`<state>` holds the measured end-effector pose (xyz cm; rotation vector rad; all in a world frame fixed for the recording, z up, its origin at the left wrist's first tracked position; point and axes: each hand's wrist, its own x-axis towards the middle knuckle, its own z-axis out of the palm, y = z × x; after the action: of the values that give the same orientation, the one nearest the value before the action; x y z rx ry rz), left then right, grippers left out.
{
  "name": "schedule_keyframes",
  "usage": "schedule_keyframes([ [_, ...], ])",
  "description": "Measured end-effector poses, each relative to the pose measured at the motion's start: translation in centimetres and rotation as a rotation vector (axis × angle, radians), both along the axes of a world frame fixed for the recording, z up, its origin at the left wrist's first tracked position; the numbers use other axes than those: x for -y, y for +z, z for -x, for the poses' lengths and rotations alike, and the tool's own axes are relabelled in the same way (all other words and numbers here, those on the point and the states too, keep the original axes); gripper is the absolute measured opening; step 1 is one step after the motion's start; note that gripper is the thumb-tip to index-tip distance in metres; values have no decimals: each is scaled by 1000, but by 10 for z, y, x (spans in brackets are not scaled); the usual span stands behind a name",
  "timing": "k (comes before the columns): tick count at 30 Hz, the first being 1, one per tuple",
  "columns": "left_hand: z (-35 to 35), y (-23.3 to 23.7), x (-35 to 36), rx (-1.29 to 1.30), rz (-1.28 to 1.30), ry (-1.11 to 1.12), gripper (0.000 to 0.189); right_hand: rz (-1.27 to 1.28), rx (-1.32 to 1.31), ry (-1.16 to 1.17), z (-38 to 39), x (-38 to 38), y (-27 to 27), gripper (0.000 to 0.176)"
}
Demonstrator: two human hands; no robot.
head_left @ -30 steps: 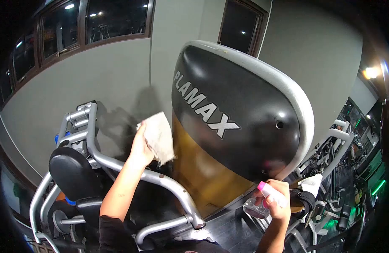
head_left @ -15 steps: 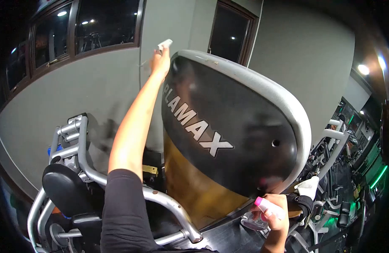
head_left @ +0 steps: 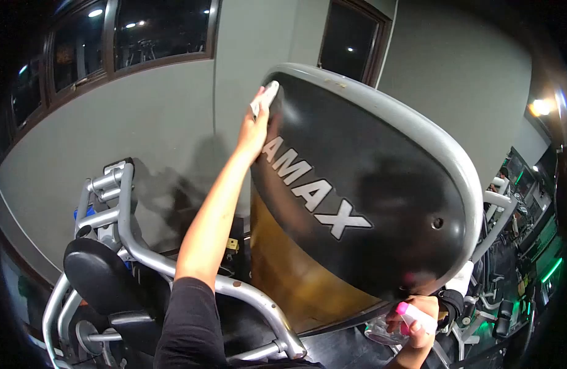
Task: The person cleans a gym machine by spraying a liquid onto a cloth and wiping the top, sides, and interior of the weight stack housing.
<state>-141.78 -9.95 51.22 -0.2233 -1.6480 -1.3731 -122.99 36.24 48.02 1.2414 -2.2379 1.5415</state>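
My left hand (head_left: 254, 129), arm stretched far forward, has its fingers closed on a white cloth (head_left: 268, 96). The cloth is against the upper left edge of the large dark panel (head_left: 381, 172) with silver lettering. Low on the right, my right hand (head_left: 423, 323) is wrapped round a clear spray bottle (head_left: 381, 332) with a pink and white head. That hand is close to the panel's lower edge, and the bottle is held tilted. My left palm and forearm hide the first letters on the panel.
A silver tubular frame (head_left: 259, 296) with a black padded seat (head_left: 96, 270) stands at the lower left. A grey wall (head_left: 166, 104) with dark windows rises behind. More gym equipment (head_left: 498, 215) is at the right, with green light strips.
My left hand has come down from above the panel's corner, bringing the cloth onto its upper left face. The view has shifted, so the panel appears farther right. My right hand still holds the spray bottle.
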Motion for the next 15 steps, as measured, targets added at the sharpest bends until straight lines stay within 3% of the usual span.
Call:
schedule_keyframes([
  [3,-37,-24,-19,-80,16,-81,52,-18,-12,7,4,-8,-8,56],
  [5,-44,-33,-18,-61,-114,-150,57,-22,-21,23,4,-11,-12,59],
  [8,-48,-18,8,-80,-941,-408,56,-20,-25,28,2,-11,-9,58],
  [9,-42,-17,28,-74,-1051,-449,56,-19,-16,16,1,-10,-8,56],
  [12,-31,-13,65,-38,-1103,-488,62,-23,18,-26,-2,-6,-3,50],
  [15,-5,15,78,-3,-1024,-386,66,-34,92,-95,-6,0,6,44],
])
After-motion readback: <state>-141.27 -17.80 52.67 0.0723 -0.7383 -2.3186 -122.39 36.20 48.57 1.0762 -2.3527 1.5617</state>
